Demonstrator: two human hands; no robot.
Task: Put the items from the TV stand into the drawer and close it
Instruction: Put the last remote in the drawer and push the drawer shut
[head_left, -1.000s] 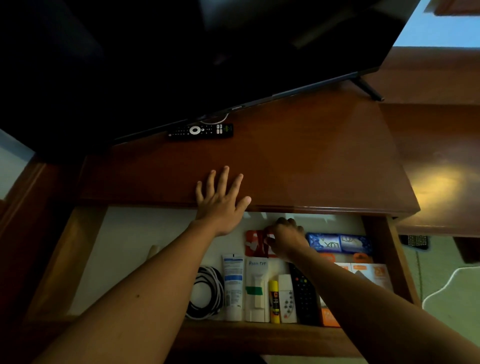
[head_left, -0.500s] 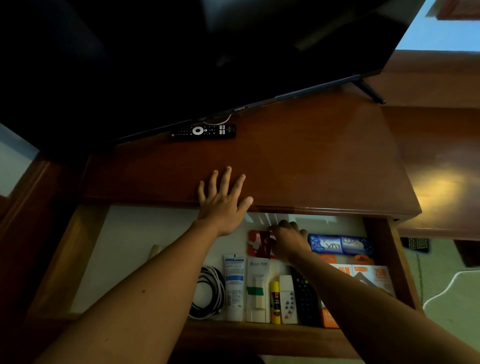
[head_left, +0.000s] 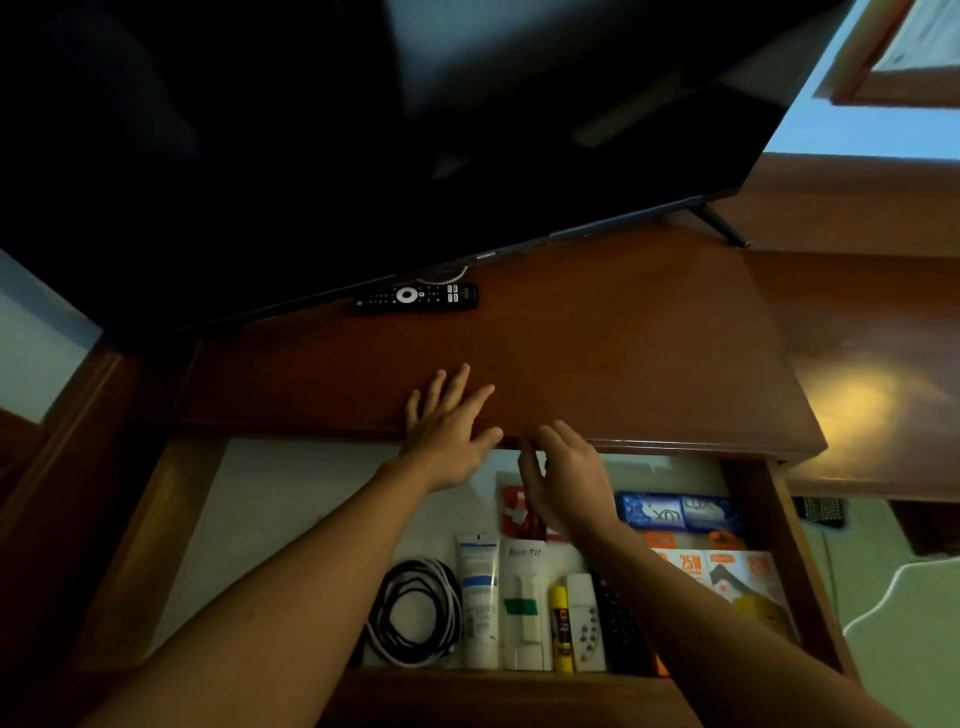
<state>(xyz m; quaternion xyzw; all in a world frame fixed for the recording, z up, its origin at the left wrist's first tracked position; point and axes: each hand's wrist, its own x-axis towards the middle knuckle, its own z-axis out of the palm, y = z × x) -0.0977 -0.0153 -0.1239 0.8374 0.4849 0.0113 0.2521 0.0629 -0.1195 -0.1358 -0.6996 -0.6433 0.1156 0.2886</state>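
A black remote (head_left: 417, 297) lies on the wooden TV stand top (head_left: 597, 353), just under the TV's lower edge. The drawer (head_left: 270, 519) below stands pulled out and holds a red packet (head_left: 517, 514), a coiled cable (head_left: 415, 608), a white tube (head_left: 479, 597), a glue stick (head_left: 560, 623), small remotes and boxes. My left hand (head_left: 449, 431) rests flat on the stand's front edge, fingers spread. My right hand (head_left: 569, 475) hovers above the red packet at the stand's edge, fingers loosely curved and holding nothing.
A large dark TV (head_left: 363, 130) leans over the back of the stand, its foot (head_left: 719, 226) at the right. Blue packets (head_left: 680, 512) and orange boxes (head_left: 727, 571) fill the drawer's right side. The drawer's left part shows bare white lining.
My right hand has let go of the red packet in the drawer and risen toward the stand's front edge. My left hand has stayed put.
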